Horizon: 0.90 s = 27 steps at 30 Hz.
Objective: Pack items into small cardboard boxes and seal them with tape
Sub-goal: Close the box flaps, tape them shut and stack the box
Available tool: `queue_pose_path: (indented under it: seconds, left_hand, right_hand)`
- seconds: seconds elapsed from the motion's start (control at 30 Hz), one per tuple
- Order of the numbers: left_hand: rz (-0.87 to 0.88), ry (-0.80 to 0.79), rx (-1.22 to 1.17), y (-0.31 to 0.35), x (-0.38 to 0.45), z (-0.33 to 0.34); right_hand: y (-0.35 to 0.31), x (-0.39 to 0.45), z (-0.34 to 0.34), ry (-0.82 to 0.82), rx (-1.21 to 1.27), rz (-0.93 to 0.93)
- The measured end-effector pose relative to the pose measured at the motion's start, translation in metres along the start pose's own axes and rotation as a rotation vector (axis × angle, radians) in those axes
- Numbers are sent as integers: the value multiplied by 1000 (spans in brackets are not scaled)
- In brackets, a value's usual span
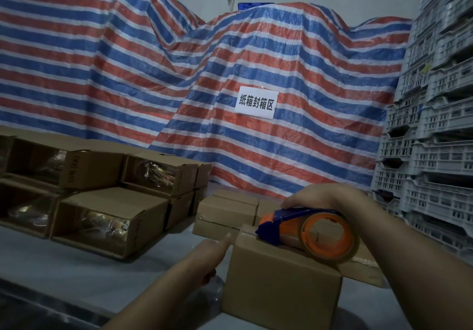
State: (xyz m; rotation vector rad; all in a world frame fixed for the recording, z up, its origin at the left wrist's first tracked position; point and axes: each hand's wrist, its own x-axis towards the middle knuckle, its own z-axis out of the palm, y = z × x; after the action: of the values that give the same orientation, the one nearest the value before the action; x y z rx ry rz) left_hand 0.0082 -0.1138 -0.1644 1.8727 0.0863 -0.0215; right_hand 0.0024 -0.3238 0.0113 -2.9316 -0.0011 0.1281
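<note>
The right hand point(314, 197) grips the tape dispenser point(304, 229) from above, its fingers point(288, 204) curled over the blue frame. The dispenser rests on the top face of the closed cardboard box point(279, 276), with the blue nose directly below the fingertips at the box's far top edge and the orange hub with the tape roll point(330, 237) on the wrist side. The left hand point(207, 255) rests against the left side of the same box, fingers point(225, 240) straight and together, tips reaching the upper left edge. The box stands on the grey bench point(76, 265). Beyond the left fingertips lie two small closed boxes point(225, 214), set side by side. Further left of the left hand, open boxes point(102, 217) holding clear-wrapped items are stacked in two tiers. A striped tarpaulin point(179, 73) with a white paper sign point(256, 103) hangs beyond the bench. Grey plastic crates point(435, 124) are stacked to the right of the right hand.
</note>
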Motion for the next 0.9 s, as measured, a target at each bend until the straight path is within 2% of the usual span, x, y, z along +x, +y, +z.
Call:
queue_pose_path:
  seconds: [0.1,0.27,0.4,0.7,0.9]
  left_hand:
    - [75,85,-114,18,2,-5]
    - [169,-102,84,44,-4,-6]
    - [112,-184,79,45,-7,-4]
    - [84,-165,142,47,-8,-7]
    - [77,-172,133,48,-10,-7]
  right_hand:
    - [2,1,-1,11,-7,-7]
    - [6,1,0,13,37,-8]
    - [6,2,-1,9,66,8]
    - [13,-4,-14,-57,24,33]
    - [84,-27,-27,44,-142,71]
